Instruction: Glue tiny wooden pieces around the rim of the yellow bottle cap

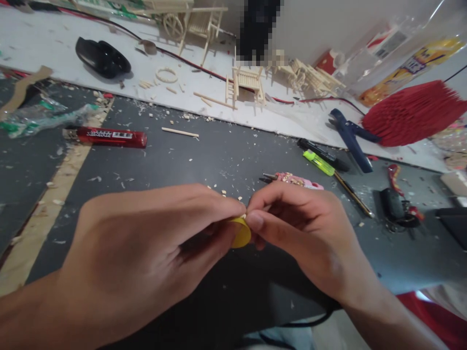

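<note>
My left hand (142,248) is closed, thumb and fingers pinching a small yellow disc-like piece (242,235) just over the dark grey tabletop. My right hand (310,233) meets it at the disc's upper edge with thumb and forefinger pressed together. A tiny pale bit (244,216) shows between the two hands' fingertips; what exactly the right fingers grip is hidden. Behind the right hand lies a pink beaded tool (294,180) with a thin metal tip. Further back on the table is a thin wooden stick (180,132).
Miniature wooden carts (193,24) and a small wooden chair (248,82) stand on a white board (153,90). A red labelled tube (113,137) lies left. At right are a green-capped marker (319,163), blue cutters (350,138), keys (399,209) and a red folded-paper bundle (416,114). Wood chips are scattered about.
</note>
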Motion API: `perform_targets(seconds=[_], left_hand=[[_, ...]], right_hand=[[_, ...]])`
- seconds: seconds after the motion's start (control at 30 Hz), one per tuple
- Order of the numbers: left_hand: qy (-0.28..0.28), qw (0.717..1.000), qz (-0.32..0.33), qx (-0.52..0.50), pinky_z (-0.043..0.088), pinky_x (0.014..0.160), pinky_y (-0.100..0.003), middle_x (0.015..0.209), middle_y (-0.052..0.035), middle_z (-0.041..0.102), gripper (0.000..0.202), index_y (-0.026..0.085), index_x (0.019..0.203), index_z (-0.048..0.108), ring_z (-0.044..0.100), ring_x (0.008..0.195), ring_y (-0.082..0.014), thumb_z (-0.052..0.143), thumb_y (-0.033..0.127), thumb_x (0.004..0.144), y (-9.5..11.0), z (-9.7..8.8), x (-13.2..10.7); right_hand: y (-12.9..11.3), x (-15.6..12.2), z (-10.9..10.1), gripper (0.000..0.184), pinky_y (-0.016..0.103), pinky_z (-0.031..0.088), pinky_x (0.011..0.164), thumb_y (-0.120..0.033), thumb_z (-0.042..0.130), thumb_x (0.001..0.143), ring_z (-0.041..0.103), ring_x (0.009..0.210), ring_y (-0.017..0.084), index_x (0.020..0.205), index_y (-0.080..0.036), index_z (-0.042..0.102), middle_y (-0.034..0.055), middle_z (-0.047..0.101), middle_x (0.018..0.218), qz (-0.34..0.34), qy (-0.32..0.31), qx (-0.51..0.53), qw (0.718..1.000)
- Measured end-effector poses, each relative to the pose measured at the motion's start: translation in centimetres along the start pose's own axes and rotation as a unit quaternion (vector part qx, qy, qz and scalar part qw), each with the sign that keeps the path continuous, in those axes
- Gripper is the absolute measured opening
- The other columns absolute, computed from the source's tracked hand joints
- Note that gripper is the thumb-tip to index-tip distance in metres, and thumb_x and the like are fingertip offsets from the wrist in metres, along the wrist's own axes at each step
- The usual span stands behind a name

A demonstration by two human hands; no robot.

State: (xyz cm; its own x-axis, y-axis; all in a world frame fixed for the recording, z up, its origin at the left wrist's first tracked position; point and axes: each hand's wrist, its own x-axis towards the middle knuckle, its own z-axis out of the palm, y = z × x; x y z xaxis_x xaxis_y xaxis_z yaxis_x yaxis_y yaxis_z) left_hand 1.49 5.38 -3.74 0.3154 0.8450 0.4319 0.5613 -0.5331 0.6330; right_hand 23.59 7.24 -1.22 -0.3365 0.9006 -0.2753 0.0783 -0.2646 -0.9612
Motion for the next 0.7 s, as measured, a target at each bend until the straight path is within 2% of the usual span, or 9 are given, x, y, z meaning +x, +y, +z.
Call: perform_targets(seconds=[0.2,0.27,0.37,0.4,0.47,0.5,0.57,0.63,0.7], left_hand=[[-0.020,0.998,-0.059,-0.017,0.053,0.056,-0.020,0.080,0.0074,0.085,0.022,0.039,0.104,0.085,0.083,0.079,-0.0156,0.064,0.043,0.109,0.0,0.3,-0.1],[-0.027,0.996,-0.082,-0.029,0.056,0.058,-0.022,0.077,0.0035,0.083,0.024,0.038,0.108,0.085,0.083,0.084,-0.0206,0.065,0.051,0.108,0.2,0.2,-0.1],[-0.036,0.993,-0.100,-0.053,0.058,0.060,-0.023,0.076,0.0019,0.081,0.028,0.037,0.111,0.085,0.083,0.086,-0.0230,0.065,0.057,0.106,0.2,0.0,-0.1],[-0.040,0.992,-0.103,-0.062,0.058,0.060,-0.023,0.076,0.0017,0.081,0.028,0.037,0.111,0.084,0.083,0.086,-0.0234,0.066,0.058,0.106,0.2,-0.1,-0.1],[-0.044,0.991,-0.105,-0.074,0.058,0.059,-0.024,0.076,0.0016,0.082,0.028,0.037,0.111,0.084,0.083,0.085,-0.0238,0.067,0.058,0.106,0.3,-0.2,-0.1],[-0.044,0.991,-0.105,-0.077,0.058,0.059,-0.024,0.077,0.0016,0.082,0.027,0.037,0.112,0.083,0.083,0.084,-0.0240,0.067,0.057,0.106,0.3,-0.3,-0.1],[-0.033,0.992,-0.097,-0.076,0.059,0.062,-0.025,0.081,0.0019,0.084,0.024,0.036,0.113,0.082,0.083,0.083,-0.0236,0.069,0.054,0.106,0.6,-0.5,-0.1],[-0.009,0.994,-0.084,-0.068,0.061,0.070,-0.026,0.089,0.0035,0.086,0.019,0.037,0.116,0.081,0.082,0.081,-0.0212,0.069,0.047,0.107,0.8,-0.5,-0.2],[0.009,0.996,-0.063,-0.064,0.060,0.078,-0.025,0.095,0.0070,0.088,0.013,0.037,0.116,0.080,0.081,0.078,-0.0169,0.071,0.040,0.107,1.0,-0.4,-0.1]], right_hand=[[-0.2,-0.1,0.3,0.017,0.019,0.052,0.058,-0.027,0.092,0.093,0.066,0.064,0.012,0.085,-0.023,0.078,-0.0034,0.074,0.072,-0.025,0.013,-0.045,0.999],[-0.3,-0.3,0.2,0.027,0.023,0.046,0.053,-0.033,0.086,0.097,0.060,0.059,0.013,0.077,-0.024,0.071,-0.0031,0.068,0.066,-0.074,0.066,-0.103,0.990],[-0.7,-1.1,-0.7,0.052,0.029,0.031,0.048,-0.039,0.078,0.106,0.043,0.050,0.012,0.061,-0.024,0.056,-0.0037,0.053,0.053,-0.176,0.131,-0.220,0.950],[-0.9,-1.4,-1.1,0.049,0.030,0.030,0.048,-0.039,0.077,0.108,0.042,0.050,0.012,0.064,-0.024,0.060,-0.0037,0.054,0.055,-0.197,0.145,-0.252,0.936],[-1.3,-2.3,-1.8,0.017,0.028,0.038,0.048,-0.037,0.077,0.108,0.052,0.053,0.012,0.092,-0.031,0.077,-0.0042,0.066,0.069,-0.192,0.152,-0.289,0.926],[-1.5,-2.7,-1.9,0.003,0.026,0.044,0.050,-0.036,0.079,0.107,0.060,0.058,0.012,0.110,-0.035,0.079,-0.0041,0.072,0.081,-0.177,0.142,-0.290,0.930],[-1.5,-3.4,-1.6,0.030,0.022,0.057,0.059,-0.031,0.082,0.104,0.072,0.071,0.013,0.132,-0.039,0.077,-0.0027,0.079,0.103,-0.137,0.094,-0.259,0.952],[-1.3,-3.6,-0.7,0.029,0.020,0.062,0.065,-0.027,0.087,0.099,0.076,0.079,0.014,0.126,-0.036,0.080,-0.0015,0.081,0.110,-0.096,0.043,-0.192,0.976],[-0.9,-3.4,0.3,0.025,0.017,0.061,0.065,-0.023,0.093,0.093,0.075,0.077,0.013,0.115,-0.031,0.084,-0.0016,0.082,0.101,-0.059,0.022,-0.106,0.992]])
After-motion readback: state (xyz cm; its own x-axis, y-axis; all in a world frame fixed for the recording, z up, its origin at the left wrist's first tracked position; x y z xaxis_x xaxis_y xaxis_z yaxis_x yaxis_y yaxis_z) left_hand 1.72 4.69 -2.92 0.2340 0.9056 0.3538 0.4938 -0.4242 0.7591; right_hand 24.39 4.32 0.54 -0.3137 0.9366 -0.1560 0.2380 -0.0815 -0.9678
